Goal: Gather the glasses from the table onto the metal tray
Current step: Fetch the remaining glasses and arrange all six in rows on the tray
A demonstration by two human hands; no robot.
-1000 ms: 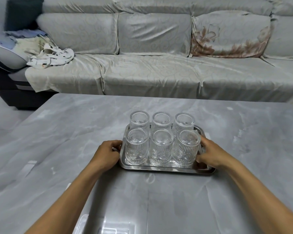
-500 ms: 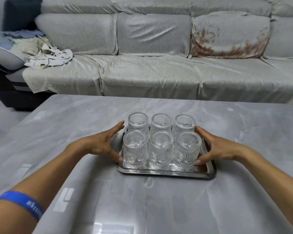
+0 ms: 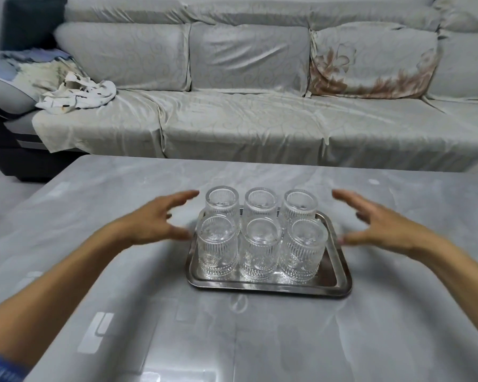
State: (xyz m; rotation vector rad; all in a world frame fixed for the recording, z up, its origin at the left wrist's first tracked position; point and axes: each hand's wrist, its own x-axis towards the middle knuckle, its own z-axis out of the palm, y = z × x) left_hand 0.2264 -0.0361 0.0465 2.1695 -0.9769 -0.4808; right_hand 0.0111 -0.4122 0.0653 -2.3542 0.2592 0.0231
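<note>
Since nothing is gripped at this moment, both forearms are seen reaching in from the near edge of the grey marble-look table (image 3: 94, 216), a blue wristband (image 3: 0, 370) showing at the bottom left corner. Further in, the metal tray (image 3: 262, 286) is set flat on the tabletop, its near rim bare and its polished floor mirroring what it carries. Six ribbed glasses (image 3: 260, 249) are stood on it in two rows of three, packed closely so that all fit within the rim; no glass is seen anywhere else on the table, so the gathering is judged complete.

The left hand (image 3: 152, 221) is held just beside the tray's left side, fingers spread and released, touching neither tray nor glass as far as can be told, though its edges are blurred. The right hand (image 3: 381, 224) is held likewise off the right side, palm turned inward, fingers loose and grasping nothing. The mirrored pose suggests that the cluster is being flanked, perhaps to guard against a wobble, but that is only a judgement.

Beyond the table, a cloth-covered sofa (image 3: 232, 128) is stretched across the view, with a crumpled white cloth (image 3: 78, 95) left on its seat at the left.
</note>
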